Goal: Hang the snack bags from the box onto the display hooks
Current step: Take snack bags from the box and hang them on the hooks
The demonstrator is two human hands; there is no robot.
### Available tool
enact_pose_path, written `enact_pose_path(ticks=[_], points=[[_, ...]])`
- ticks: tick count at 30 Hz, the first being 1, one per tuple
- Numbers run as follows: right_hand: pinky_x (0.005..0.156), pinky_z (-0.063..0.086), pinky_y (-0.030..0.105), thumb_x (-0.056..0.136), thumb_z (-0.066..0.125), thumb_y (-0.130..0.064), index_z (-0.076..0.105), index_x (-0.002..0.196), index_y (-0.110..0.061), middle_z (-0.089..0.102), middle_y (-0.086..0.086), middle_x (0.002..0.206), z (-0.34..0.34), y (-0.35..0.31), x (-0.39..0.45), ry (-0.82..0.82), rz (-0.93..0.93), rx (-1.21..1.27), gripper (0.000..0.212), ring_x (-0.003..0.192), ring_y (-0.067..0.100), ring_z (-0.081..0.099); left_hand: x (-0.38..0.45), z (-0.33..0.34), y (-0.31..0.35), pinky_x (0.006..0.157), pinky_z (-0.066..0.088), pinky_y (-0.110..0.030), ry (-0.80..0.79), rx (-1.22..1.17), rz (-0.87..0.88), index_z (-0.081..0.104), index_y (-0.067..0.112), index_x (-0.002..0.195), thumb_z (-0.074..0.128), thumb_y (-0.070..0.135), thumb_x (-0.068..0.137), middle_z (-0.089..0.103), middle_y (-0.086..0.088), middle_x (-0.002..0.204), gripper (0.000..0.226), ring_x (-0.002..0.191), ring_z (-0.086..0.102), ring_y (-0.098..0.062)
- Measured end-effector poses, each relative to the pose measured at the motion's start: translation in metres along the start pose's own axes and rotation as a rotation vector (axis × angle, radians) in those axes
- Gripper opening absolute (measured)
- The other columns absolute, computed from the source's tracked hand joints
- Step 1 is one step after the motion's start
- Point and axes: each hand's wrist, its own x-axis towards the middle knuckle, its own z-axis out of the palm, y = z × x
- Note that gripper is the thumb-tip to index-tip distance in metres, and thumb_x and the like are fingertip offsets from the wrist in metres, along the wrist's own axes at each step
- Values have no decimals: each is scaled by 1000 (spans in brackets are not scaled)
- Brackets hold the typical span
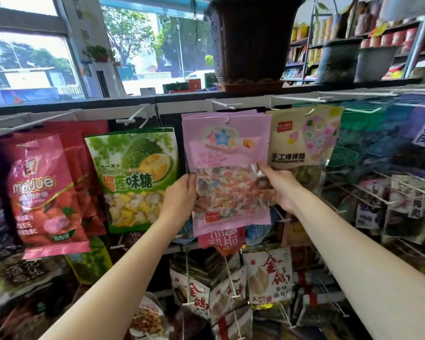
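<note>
Fingers of both hands pinch the side edges of the pink snack bag (228, 173) at mid-frame: the left hand (179, 200) grips its left edge, the right hand (279, 190) its right edge with the thumb on the front. Across the frame runs the display rack (96, 111), its white wire hooks already hung with glossy pouches: a red strawberry bag (44, 192) at left, a green durian bag (135, 177), a beige lollipop bag (302, 138) to the right. The pink bag's top hole appears threaded on its hook (225, 104), so this hanging looks nearly finished; the box is out of view, so what remains cannot be told. Its lower half is clear, crinkly film showing pastel candies.
</note>
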Motion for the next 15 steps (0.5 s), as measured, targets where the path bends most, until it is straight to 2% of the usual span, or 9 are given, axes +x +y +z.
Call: enact_pose_path(ticks=[2,3,6,8,12,15], points=[[60,53,28,88,62,-36,62,101,-8,64,6,76,-2,4,2,-1,4,3,31,62,20,63,1,4,-3,54,57,-32,-8,-41,-43,53,17,89,32,32,100,65,-12,78,28,55,67,-18],[62,54,29,87,63,-34,63,100,-7,65,6,78,-4,5,3,-2,-4,31,30,63,18,64,3,5,-6,58,58,-37,17,-10,-33,53,18,86,32,35,100,66,-14,81,30,59,67,-21],[55,55,22,87,65,-21,63,85,-4,66,6,76,-10,10,1,-66,-9,105,17,54,12,65,6,6,-12,67,54,-50,100,115,13,54,12,81,31,41,99,66,-16,78,42,66,67,-28],[49,53,17,87,64,-16,63,81,-4,64,5,72,-11,15,0,-71,-21,134,14,49,10,65,4,6,-13,63,53,-50,148,183,56,54,8,81,29,42,99,67,-16,73,46,62,66,-26],[41,48,15,86,66,-15,62,76,-4,63,1,53,-4,20,-2,21,-34,186,16,38,8,59,-5,6,-14,54,49,-51,237,252,173,47,4,72,29,40,99,59,-17,59,49,52,59,-32],[40,47,15,85,68,-17,62,75,-5,61,4,64,1,19,-1,85,-22,201,17,35,7,57,-8,7,-10,47,45,-36,242,269,186,46,4,69,30,37,100,55,-14,55,48,45,57,-22]])
